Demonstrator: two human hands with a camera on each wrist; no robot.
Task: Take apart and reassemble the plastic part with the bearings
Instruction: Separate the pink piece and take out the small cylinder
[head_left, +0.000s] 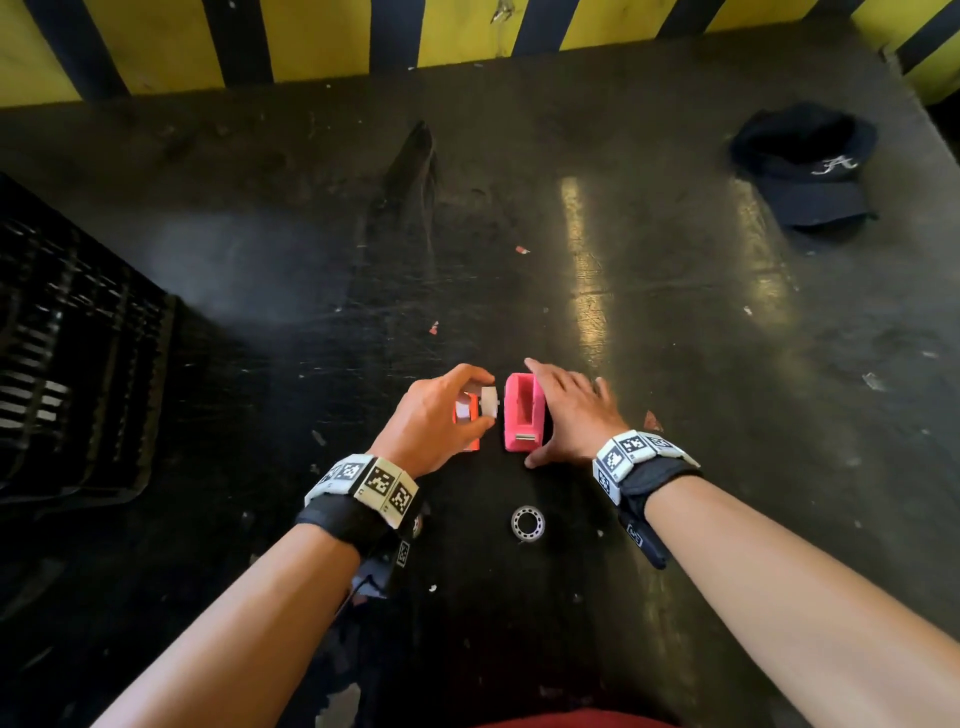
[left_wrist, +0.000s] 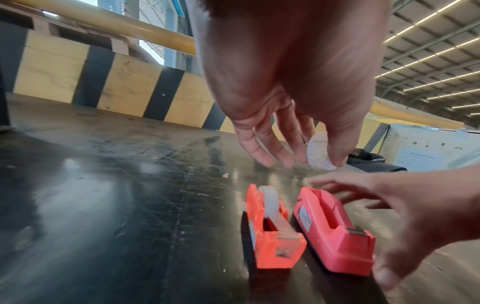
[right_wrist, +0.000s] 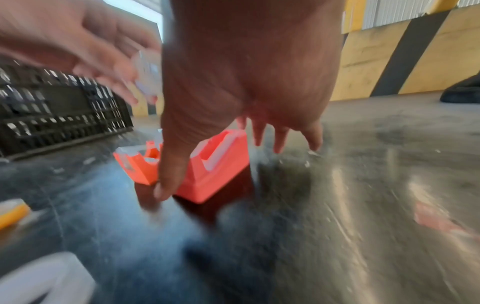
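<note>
Two small dispenser-shaped plastic bodies lie side by side on the dark table (head_left: 675, 312). The orange one (left_wrist: 272, 236) carries a white wheel (left_wrist: 270, 201) in its slot and lies partly under my left hand in the head view. The slot of the pink one (head_left: 522, 415) is bare. My left hand (head_left: 487, 399) hovers above them and pinches a white plastic disc (left_wrist: 320, 153) between thumb and fingers. My right hand (head_left: 540, 413) spreads over the pink body's right side with straight fingers, thumb by its near end. A metal bearing ring (head_left: 515, 524) lies on the table nearer me.
A black slatted crate (head_left: 67, 338) stands at the left edge. A dark cap (head_left: 810, 166) lies at the far right. A yellow-and-black striped wall (head_left: 311, 41) bounds the far side. Small scraps dot the table.
</note>
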